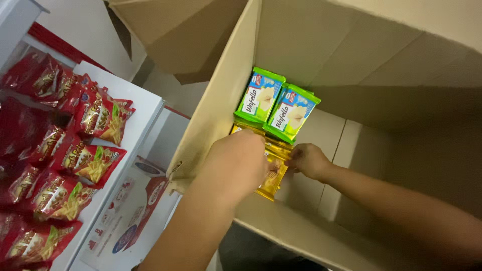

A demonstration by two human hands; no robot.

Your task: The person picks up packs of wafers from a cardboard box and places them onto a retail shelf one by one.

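Both my hands reach down into a large open cardboard box (301, 60). My left hand (236, 160) covers the top of a stack of yellow snack packets (273, 183) lying on the box floor by its left wall. My right hand (307, 159) grips the right edge of the same yellow packets. Just beyond them, two green wafer packets (276, 105) stand upright side by side against the box's far left corner.
A white shelf (145, 108) on the left holds several red snack bags (75, 150) in rows. A box flap (181, 35) folds outward at the top. The right part of the box floor (371, 150) shows bare cardboard.
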